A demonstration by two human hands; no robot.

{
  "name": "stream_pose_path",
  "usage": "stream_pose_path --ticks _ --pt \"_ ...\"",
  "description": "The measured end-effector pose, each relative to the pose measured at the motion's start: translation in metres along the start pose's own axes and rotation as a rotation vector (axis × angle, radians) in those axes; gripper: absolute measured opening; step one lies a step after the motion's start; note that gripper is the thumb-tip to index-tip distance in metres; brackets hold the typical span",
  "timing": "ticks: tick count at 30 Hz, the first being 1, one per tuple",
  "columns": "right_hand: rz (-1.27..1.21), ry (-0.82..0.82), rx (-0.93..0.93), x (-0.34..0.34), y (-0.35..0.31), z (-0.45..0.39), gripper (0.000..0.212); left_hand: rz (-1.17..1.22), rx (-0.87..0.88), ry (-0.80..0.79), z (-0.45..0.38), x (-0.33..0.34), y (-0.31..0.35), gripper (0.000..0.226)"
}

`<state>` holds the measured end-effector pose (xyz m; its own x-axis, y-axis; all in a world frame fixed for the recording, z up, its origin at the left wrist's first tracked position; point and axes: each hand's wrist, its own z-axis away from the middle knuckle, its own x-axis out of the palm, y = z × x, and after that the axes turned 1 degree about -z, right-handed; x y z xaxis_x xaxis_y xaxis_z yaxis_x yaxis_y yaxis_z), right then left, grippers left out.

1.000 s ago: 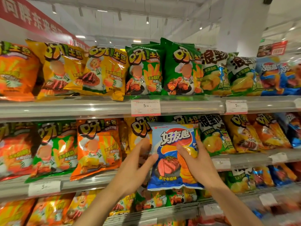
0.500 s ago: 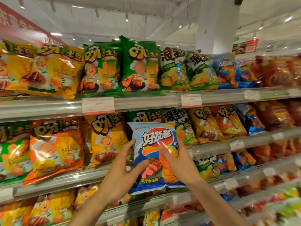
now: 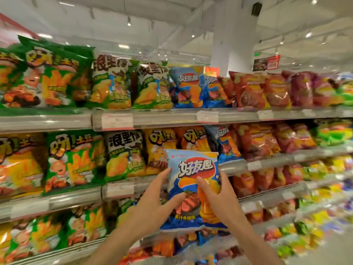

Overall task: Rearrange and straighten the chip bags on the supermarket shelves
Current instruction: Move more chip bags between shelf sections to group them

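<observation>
Upright, blue chip bag (image 3: 196, 169) gripped by left hand (image 3: 152, 205); right hand (image 3: 219, 199).

I see a white pillar (image 3: 234, 35) rising behind the top shelf, with a dark speaker box (image 3: 256, 8) mounted high on it. Ceiling lights (image 3: 129, 23) dot the white ceiling. A red-and-dark hanging sign (image 3: 267, 63) sits to the pillar's right. Paper price tags (image 3: 116, 121) line the rails.

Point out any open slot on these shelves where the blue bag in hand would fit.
No clearly bare slot shows. The top shelf and middle shelf are packed edge to edge. The matching blue bags sit top centre, another on the middle shelf; behind the held blue bag is hidden.
</observation>
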<state>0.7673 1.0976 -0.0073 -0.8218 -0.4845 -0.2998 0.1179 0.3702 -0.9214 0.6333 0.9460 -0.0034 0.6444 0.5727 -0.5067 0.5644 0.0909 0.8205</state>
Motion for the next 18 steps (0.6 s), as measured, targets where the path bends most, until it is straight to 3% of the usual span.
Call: stream_pose_path --ticks 10,14,16,18 --pt "-0.045 0.080 0.067 -0.106 0.060 -0.056 0.096 -0.008 0.021 -0.077 -0.081 0.110 0.041 0.076" --pt "-0.042 0.060 0.036 -0.114 0.066 -0.098 0.049 0.118 0.021 -0.029 -0.120 0.130 0.040 0.074" --pt "-0.044 0.030 0.024 -0.109 0.066 -0.122 0.059 0.127 0.036 0.026 -0.139 0.129 0.034 0.078" --pt "-0.014 0.009 0.009 -0.102 0.065 -0.149 0.093 0.098 0.028 0.085 -0.158 0.123 0.028 0.081"
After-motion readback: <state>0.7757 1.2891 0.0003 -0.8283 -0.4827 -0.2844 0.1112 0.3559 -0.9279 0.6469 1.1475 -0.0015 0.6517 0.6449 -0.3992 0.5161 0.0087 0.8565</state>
